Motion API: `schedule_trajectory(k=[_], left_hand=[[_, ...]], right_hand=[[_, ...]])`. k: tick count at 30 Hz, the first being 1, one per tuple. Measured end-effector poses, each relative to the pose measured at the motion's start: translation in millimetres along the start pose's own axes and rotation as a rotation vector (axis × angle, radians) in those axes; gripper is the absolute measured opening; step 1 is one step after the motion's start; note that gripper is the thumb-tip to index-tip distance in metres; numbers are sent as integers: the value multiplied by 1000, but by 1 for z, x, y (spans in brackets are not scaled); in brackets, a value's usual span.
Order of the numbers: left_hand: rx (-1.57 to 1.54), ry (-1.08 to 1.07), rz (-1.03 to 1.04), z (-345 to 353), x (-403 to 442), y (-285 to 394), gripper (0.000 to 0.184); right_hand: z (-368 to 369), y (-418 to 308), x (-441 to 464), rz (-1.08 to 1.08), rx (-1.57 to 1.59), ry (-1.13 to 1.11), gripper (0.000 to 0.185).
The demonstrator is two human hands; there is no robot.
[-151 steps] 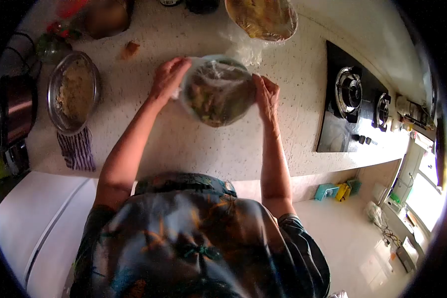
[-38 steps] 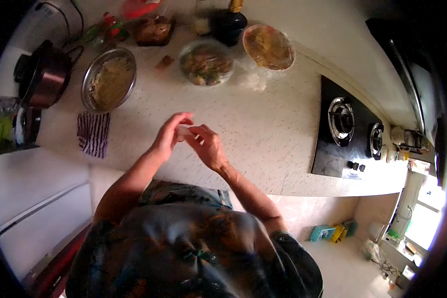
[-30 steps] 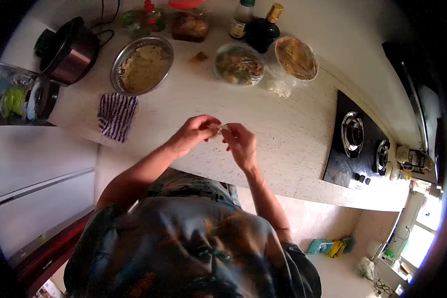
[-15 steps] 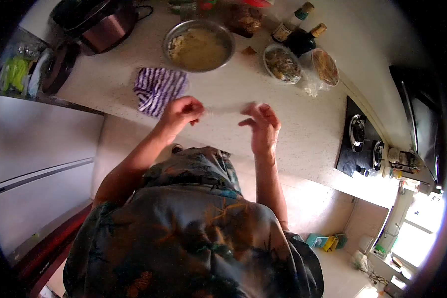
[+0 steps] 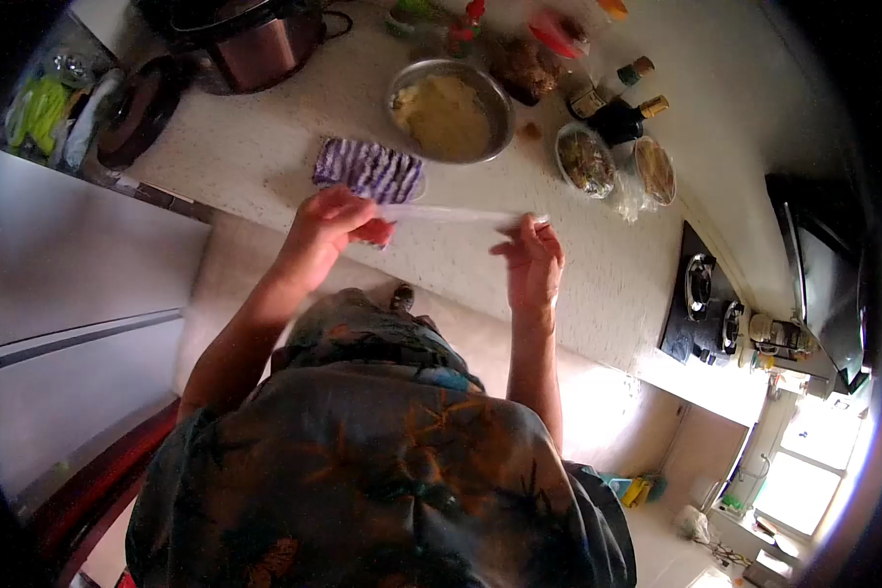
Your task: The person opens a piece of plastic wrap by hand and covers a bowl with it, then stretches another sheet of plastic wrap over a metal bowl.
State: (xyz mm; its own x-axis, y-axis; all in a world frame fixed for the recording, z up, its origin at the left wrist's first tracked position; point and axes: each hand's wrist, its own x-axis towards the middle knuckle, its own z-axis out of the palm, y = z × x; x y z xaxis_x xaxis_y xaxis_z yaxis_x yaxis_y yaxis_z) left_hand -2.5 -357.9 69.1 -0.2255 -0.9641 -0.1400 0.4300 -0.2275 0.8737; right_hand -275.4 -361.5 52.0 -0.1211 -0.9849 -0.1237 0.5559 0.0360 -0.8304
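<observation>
Hands have spread apart since the earlier frame: left hand [image 5: 325, 230] and right hand [image 5: 534, 265] each pinch an end of a clear plastic film [image 5: 451, 213] in closed fingers, its long axis running left to right over the bench [image 5: 470, 257]. Beyond it, on the far side and roughly midway between the hands, sits a steel bowl [image 5: 501, 110]; a striped cloth [image 5: 374, 169] lies partly between bowl and left hand, with a wrapped dish [image 5: 585, 162] farther right.

A round maroon-and-black cooker [image 5: 269, 54] stands on the pale speckled counter [image 5: 598, 284], well apart from a black two-burner gas stove [image 5: 708, 331].
</observation>
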Motion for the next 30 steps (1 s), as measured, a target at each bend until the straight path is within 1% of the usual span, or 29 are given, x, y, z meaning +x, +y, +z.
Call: schedule_trajectory(k=[2, 5, 7, 9, 11, 14, 16, 17, 19, 21, 23, 25, 26, 27, 29, 30], left_hand=[[-154, -25, 50, 1, 5, 4, 10], [-190, -1, 117, 10, 18, 3, 9], [-187, -9, 127, 12, 26, 3, 10], [-211, -18, 129, 17, 35, 3, 6], [-205, -13, 138, 23, 45, -1, 6], [-259, 28, 79, 33, 57, -6, 7], [-283, -56, 93, 39, 65, -7, 8], [-279, -50, 89, 41, 68, -9, 8], [-354, 82, 74, 42, 76, -14, 9], [-406, 88, 77, 45, 83, -6, 10], [-462, 83, 79, 42, 87, -1, 11], [-586, 72, 53, 35, 92, 4, 14], [-534, 54, 50, 43, 93, 11, 18], [-535, 42, 40, 43, 95, 12, 18], [-447, -28, -71, 40, 96, 13, 18], [-449, -43, -89, 38, 94, 14, 18]], right_hand=[[6, -1, 2, 66, -21, -49, 7], [8, -2, 9, 56, -5, -108, 7], [8, -3, 17, 61, -7, -88, 6], [2, -6, 26, 74, -19, -91, 6], [-6, -8, 34, 83, -13, -85, 7], [-22, -7, 46, 92, 4, -92, 7], [-27, -5, 52, 89, 21, -109, 8], [-26, -3, 53, 112, 29, -105, 8], [-26, 2, 56, 137, 41, -102, 8], [-21, 7, 55, 141, 58, -120, 10], [-11, 9, 49, 145, 10, -131, 10], [-2, 12, 42, 172, -101, -341, 7], [0, 13, 40, 295, -161, -363, 7], [3, 16, 36, 326, -216, -409, 6], [10, 12, 33, 300, -293, -578, 11], [13, 11, 32, 295, -293, -555, 11]])
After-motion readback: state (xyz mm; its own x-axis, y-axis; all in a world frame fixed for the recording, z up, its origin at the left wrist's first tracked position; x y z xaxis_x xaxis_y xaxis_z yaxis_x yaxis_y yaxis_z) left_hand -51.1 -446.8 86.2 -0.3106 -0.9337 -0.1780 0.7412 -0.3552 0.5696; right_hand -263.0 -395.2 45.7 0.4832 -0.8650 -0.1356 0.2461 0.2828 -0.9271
